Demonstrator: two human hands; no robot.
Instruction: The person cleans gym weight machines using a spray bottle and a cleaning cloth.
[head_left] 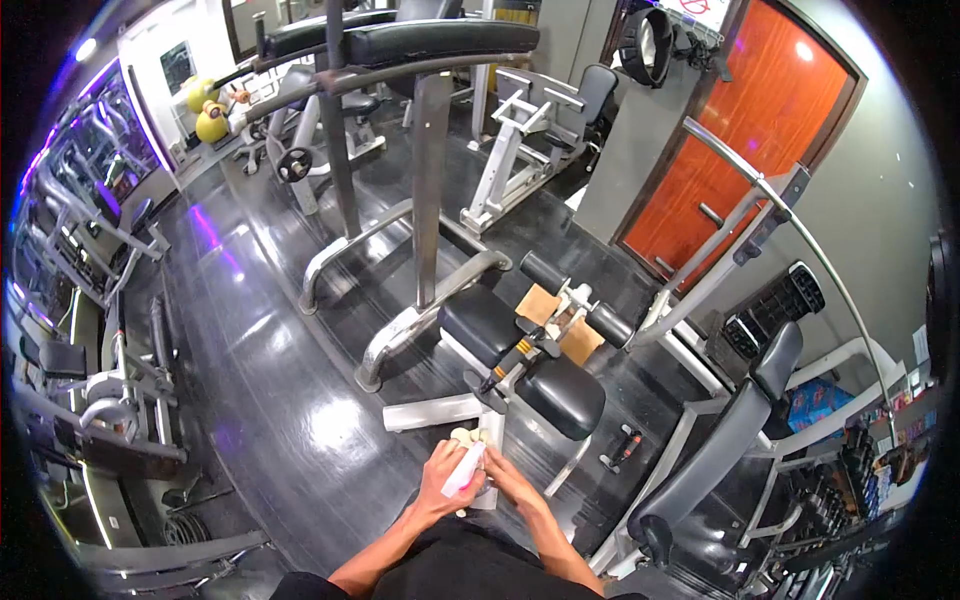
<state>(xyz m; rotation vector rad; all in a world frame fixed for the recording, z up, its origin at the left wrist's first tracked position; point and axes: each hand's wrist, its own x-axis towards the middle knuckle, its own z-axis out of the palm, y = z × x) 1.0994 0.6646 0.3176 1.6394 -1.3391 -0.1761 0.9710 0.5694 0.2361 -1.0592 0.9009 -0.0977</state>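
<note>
My hands are close together, low in the middle of the head view, in front of my dark top. Between them is a small white strip-like piece [463,472] with a pink patch near its lower end. My left hand [437,482] has its fingers closed around the piece from the left. From the right, my right hand [508,478] meets it with bent fingers. Cream-coloured rounded bits [470,436] stick out just beyond the fingertips; what they belong to cannot be made out. Right ahead is the black padded bench seat [563,397].
A black bar tool with orange bands [513,358] lies across the bench, near brown cardboard pieces [538,305]. A similar small tool [625,447] is on the floor at right. Gym machines surround me, including a padded seat machine [700,455]. An orange door [745,130] stands behind.
</note>
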